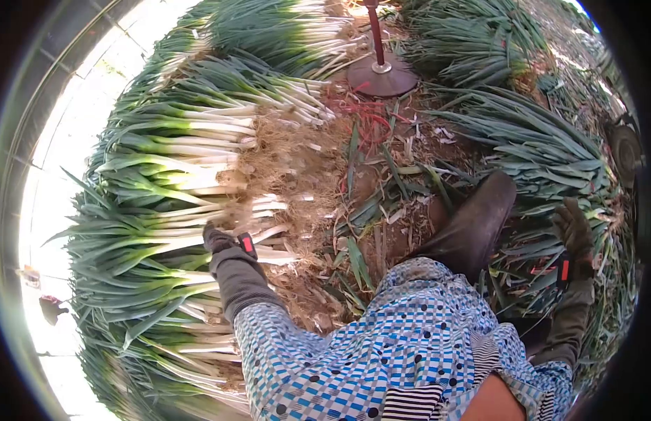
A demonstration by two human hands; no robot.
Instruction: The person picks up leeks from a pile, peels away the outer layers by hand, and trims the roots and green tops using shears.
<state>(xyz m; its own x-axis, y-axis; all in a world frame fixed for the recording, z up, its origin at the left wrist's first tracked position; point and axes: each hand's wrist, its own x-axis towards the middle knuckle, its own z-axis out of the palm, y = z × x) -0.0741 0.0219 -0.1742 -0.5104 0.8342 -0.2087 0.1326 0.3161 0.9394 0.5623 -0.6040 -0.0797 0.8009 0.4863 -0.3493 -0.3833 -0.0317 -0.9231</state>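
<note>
My left hand (218,238), in a dark glove with a red-marked band at the wrist, rests on the white stalks of the leeks (178,242) laid in a long row on the left. Its fingers are bunched and partly hidden, so I cannot make out a grip. On the far right my right hand (572,223), also gloved, is raised over green leek leaves (543,158). Its fingers look spread, with nothing visible between them. The roots (269,158) of the left row point towards the middle.
A round dark base (383,76) with an upright pole stands at the top middle. Red string (371,123) lies tangled below it. A dark boot (480,224) is on the littered ground, among loose leaves (357,263). More leeks (473,35) lie at the upper right.
</note>
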